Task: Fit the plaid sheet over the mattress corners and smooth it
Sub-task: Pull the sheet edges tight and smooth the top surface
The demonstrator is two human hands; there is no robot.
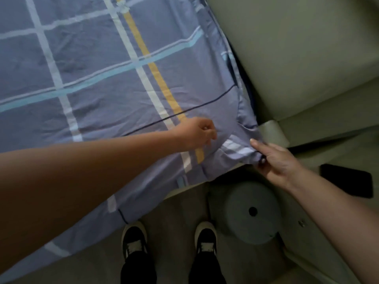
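Observation:
The blue plaid sheet [98, 83], crossed by white, light-blue and yellow stripes, covers the mattress and wraps its near right corner. My left hand [196, 134] lies on top of the sheet just inside that corner, its fingers curled against the fabric. My right hand [274, 160] is at the corner's lower edge, where thumb and fingers pinch the bunched hem of the sheet. The mattress itself is hidden under the fabric.
A pale upholstered headboard or wall panel [297, 58] stands right of the bed. On the floor below the corner are a round grey-blue stool [252, 212] and a dark flat object [346, 181]. My two shoes [134, 240] stand at the bed's edge.

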